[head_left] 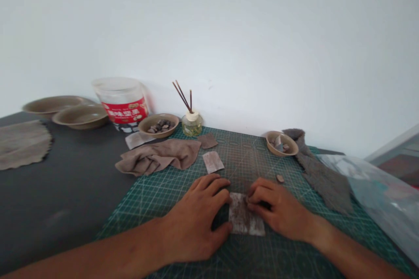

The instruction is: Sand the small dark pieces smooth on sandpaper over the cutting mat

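2 hands are at the pale paper sheet [245, 216]: my right hand [278, 209] narrowly pinches its edge, my left hand [193, 218] curls just beside it.

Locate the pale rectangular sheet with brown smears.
In the head view, the pale rectangular sheet lies on the green cutting mat, near the mat's front edge, between the person's left hand and right hand, whose fingers reach its upper left corner.

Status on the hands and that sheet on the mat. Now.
Left hand against the pale, brown-smeared sheet, left edge. Right hand fingertips on its upper edge. Small brown chip on the green cutting mat, just past the right hand.
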`<action>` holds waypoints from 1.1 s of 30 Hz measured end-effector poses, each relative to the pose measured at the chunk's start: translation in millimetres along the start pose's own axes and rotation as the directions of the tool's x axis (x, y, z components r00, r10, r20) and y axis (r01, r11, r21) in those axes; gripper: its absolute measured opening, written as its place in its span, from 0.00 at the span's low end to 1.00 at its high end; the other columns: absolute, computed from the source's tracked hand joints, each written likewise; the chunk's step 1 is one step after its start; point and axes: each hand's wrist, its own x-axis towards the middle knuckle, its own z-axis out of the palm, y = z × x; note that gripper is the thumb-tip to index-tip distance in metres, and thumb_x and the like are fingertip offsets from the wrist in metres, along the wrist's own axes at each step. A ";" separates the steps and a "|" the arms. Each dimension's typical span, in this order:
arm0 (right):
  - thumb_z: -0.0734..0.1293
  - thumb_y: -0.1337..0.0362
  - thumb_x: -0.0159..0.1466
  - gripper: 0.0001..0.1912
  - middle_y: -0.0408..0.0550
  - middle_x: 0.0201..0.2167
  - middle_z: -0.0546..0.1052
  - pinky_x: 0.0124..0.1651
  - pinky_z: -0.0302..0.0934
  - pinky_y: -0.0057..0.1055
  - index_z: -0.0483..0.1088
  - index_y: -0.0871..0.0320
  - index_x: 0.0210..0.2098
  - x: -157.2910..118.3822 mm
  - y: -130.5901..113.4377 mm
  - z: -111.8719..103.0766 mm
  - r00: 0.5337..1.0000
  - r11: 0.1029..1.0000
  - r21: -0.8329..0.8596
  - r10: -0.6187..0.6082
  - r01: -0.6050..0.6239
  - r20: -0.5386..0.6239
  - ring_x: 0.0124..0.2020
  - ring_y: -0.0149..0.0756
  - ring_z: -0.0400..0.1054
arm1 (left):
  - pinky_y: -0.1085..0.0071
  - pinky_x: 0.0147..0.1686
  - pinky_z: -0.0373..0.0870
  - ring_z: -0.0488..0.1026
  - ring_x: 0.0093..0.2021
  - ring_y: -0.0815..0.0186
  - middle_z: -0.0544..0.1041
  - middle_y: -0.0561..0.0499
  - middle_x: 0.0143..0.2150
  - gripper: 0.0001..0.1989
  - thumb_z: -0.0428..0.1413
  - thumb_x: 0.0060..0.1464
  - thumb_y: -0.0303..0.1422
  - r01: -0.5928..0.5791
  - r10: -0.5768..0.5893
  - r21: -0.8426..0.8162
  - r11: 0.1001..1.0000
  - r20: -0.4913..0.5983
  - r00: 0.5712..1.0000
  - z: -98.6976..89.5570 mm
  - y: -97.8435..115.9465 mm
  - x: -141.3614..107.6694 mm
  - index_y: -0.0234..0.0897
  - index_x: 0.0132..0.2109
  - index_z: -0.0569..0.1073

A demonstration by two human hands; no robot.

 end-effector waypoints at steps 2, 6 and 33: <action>0.65 0.68 0.70 0.06 0.45 0.37 0.74 0.43 0.64 0.32 0.71 0.57 0.35 -5.1 -1.6 1.4 1.000 1.000 0.007 -0.026 0.026 0.003 0.39 0.33 0.68 | 0.47 0.65 0.55 0.58 0.66 0.50 0.68 0.47 0.64 0.15 0.61 0.51 0.35 0.000 0.000 -0.001 1.000 0.001 1.000 0.3 -0.5 -0.6 0.42 0.46 0.72; 0.65 0.68 0.70 0.06 0.46 0.38 0.74 0.43 0.64 0.33 0.71 0.58 0.36 -11.0 -4.0 8.5 0.998 0.998 -0.028 -0.061 0.061 -0.022 0.39 0.34 0.68 | 0.46 0.65 0.54 0.58 0.66 0.49 0.68 0.47 0.63 0.16 0.62 0.51 0.35 0.001 -0.001 -0.011 1.000 -0.004 1.000 0.3 -0.9 -1.9 0.42 0.47 0.72; 0.66 0.68 0.69 0.02 0.47 0.40 0.75 0.45 0.63 0.32 0.71 0.57 0.39 -10.4 -3.0 8.1 0.999 0.999 0.025 -0.042 0.042 -0.017 0.41 0.34 0.68 | 0.57 0.64 0.61 0.71 0.61 0.54 0.78 0.41 0.57 0.24 0.64 0.52 0.24 0.091 -0.309 -0.988 -0.128 0.127 0.943 -1.8 -14.3 12.7 0.38 0.56 0.75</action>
